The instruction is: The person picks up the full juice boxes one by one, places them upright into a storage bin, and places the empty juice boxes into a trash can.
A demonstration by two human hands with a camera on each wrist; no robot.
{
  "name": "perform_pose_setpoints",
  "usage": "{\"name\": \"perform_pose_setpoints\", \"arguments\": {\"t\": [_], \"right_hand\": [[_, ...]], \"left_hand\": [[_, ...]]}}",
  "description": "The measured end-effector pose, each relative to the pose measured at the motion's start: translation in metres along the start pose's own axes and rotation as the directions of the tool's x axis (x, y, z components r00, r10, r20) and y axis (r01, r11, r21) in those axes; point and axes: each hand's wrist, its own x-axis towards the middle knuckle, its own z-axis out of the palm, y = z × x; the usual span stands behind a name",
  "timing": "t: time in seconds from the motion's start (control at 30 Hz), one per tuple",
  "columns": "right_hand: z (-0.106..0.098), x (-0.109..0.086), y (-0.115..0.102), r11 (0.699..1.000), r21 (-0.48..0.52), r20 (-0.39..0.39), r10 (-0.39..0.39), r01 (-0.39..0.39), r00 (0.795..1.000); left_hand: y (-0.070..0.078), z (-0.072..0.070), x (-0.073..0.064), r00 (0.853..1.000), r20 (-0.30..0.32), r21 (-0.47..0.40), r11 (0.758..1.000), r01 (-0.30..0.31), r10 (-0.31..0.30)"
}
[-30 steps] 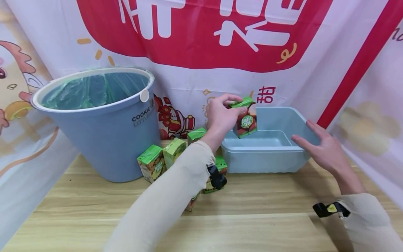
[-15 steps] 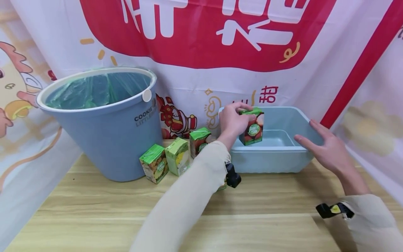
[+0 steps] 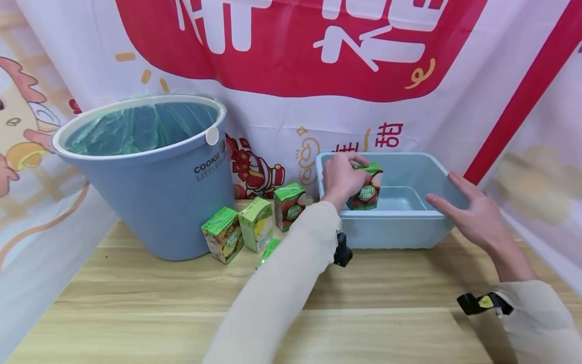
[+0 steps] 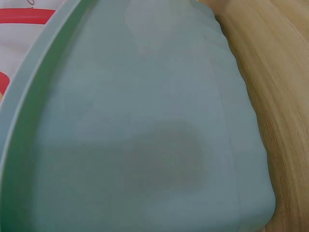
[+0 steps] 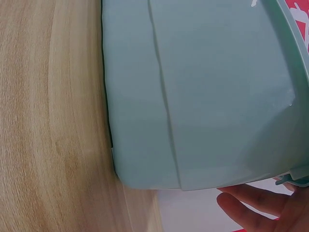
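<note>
My left hand (image 3: 344, 177) pinches a juice box (image 3: 369, 188) with a green top and red apples on its front. It holds the box upright inside the left part of a light blue plastic bin (image 3: 386, 230). My right hand (image 3: 475, 217) rests at the bin's right end, thumb and fingers apart and fairly straight, touching the rim. In the right wrist view, fingers (image 5: 256, 198) show by the end wall. The left wrist view is filled by the bin's outer wall (image 4: 135, 96); that hand and the juice box are out of its sight.
Left of the bin stand a brown-and-green juice box (image 3: 223, 235), a pale yellow-green one (image 3: 256, 225) and a red apple one (image 3: 289, 206). Another green box (image 3: 269, 252) is mostly behind my left sleeve. A large blue bucket (image 3: 154, 202) with a green liner stands further left.
My left hand has moved right and down, carrying the juice box from above the bin's left rim to inside it. My right hand stays at the bin's right end.
</note>
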Motion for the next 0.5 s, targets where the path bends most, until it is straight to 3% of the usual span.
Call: {"name": "perform_pose_setpoints", "arguments": {"t": [0.27, 0.5], "right_hand": [[0.0006, -0.0005, 0.0002, 1.000, 0.000, 0.000, 0.003, -0.003, 1.000], [0.0005, 0.0003, 0.0002, 1.000, 0.001, 0.002, 0.004, -0.004, 1.000]], "left_hand": [[-0.0018, 0.0027, -0.0009, 0.996, 0.081, 0.044, 0.998, 0.038, -0.042], [0.0004, 0.0040, 0.0015, 0.990, 0.107, 0.100, 0.991, 0.086, -0.096]]}}
